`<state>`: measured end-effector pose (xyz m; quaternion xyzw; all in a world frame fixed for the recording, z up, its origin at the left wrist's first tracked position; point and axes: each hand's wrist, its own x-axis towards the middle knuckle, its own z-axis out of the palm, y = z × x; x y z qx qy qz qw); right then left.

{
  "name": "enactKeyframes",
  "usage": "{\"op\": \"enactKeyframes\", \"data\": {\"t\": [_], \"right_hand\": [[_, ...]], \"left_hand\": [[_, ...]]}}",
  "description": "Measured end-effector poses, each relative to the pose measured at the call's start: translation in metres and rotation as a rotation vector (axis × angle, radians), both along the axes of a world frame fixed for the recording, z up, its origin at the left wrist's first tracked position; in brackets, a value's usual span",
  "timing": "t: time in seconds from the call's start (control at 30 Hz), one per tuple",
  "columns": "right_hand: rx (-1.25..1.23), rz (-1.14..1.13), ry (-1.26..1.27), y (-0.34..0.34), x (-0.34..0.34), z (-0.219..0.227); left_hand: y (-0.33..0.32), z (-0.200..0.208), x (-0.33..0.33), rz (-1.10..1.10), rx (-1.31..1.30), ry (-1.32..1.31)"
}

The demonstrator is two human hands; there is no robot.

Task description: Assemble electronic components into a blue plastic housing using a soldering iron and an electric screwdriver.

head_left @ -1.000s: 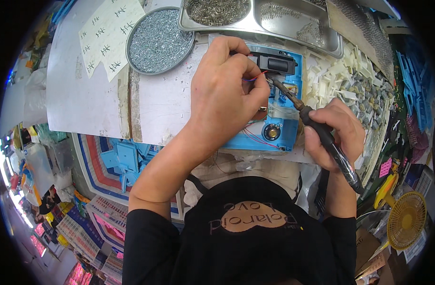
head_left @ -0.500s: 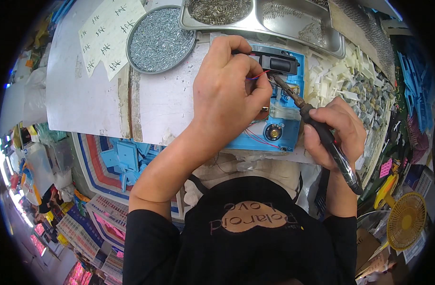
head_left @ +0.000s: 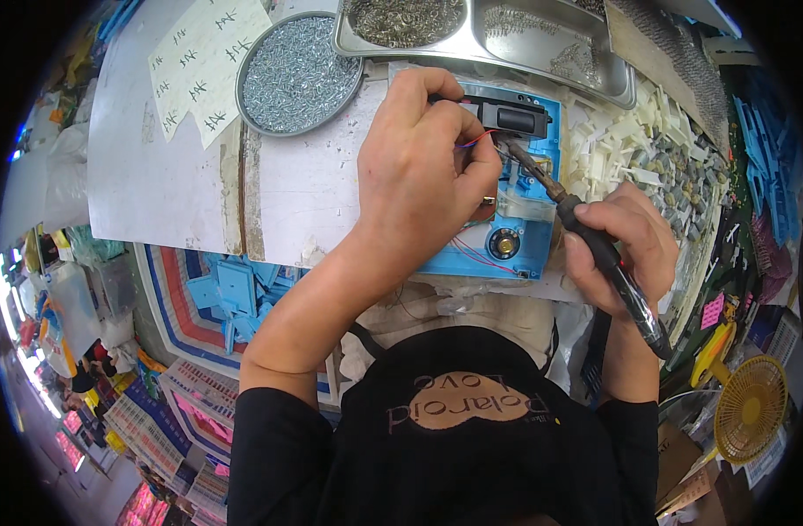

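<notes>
A blue plastic housing (head_left: 534, 254) lies in front of me on the work table, with its inside facing up. It holds a small round speaker (head_left: 505, 243) on thin red wires and a black module (head_left: 522, 120) at its far edge. My left hand (head_left: 419, 167) rests over the housing's left side, thumb and forefinger pinched on thin red and blue wires (head_left: 480, 138). In my right hand (head_left: 633, 232) is a soldering iron (head_left: 546, 180), gripped by its black handle. Its tip reaches in just below the black module, close to the wires; exact contact is too small to tell.
A round dish of small screws (head_left: 300, 74) and a metal tray (head_left: 471, 51) of springs and small metal parts stand at the back. White plastic pieces (head_left: 607, 131) pile up right of the housing. Blue panels (head_left: 237, 287) lie lower left; a yellow fan (head_left: 750, 408) stands lower right.
Both hands hold nearly the same pose. The soldering iron and my right hand have shifted very slightly to the right.
</notes>
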<state>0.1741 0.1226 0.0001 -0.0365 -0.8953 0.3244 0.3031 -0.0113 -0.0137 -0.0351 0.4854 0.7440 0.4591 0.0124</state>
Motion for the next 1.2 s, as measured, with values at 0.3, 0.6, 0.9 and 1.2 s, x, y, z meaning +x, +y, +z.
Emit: {"op": "enactKeyframes", "data": {"t": [0.3,0.6,0.9,1.2], "right_hand": [[-0.055,-0.019,0.033,-0.001,0.02,0.004],[-0.081,-0.033,0.059,0.002,0.027,0.003],[-0.096,-0.043,0.049,0.003,0.029,0.005],[-0.166,-0.093,0.077,0.006,0.047,0.006]], "left_hand": [[0.001,0.0,0.002,0.022,0.043,-0.03],[0.001,0.0,0.003,0.031,0.036,-0.047],[0.001,-0.001,0.001,0.028,0.037,0.052],[-0.011,0.016,0.012,-0.106,0.031,-0.018]]}}
